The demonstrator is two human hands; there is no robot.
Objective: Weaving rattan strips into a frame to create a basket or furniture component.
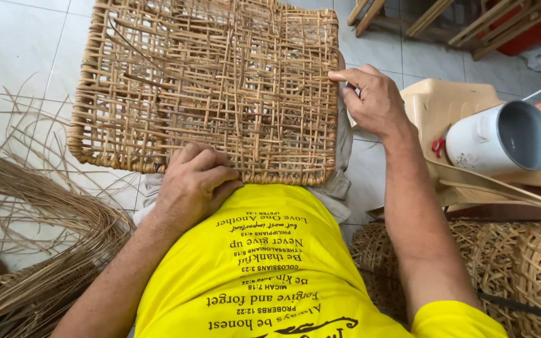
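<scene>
Woven panel (208, 87) (near edge hidden) under left hand (192, 181)

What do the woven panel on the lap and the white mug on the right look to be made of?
The woven panel looks like rattan or cane: tan, matte strips in an open lattice, with a wrapped rim. The left hand presses its near edge; the right hand pinches its right edge. The white mug looks like plastic or enamelled metal: smooth, faintly glossy wall, grey inside; which one I cannot tell.

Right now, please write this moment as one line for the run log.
left hand: rests on near edge of square tan woven rattan panel | right hand: pinches panel's right edge | panel: on lap | loose rattan strips: on floor
</scene>
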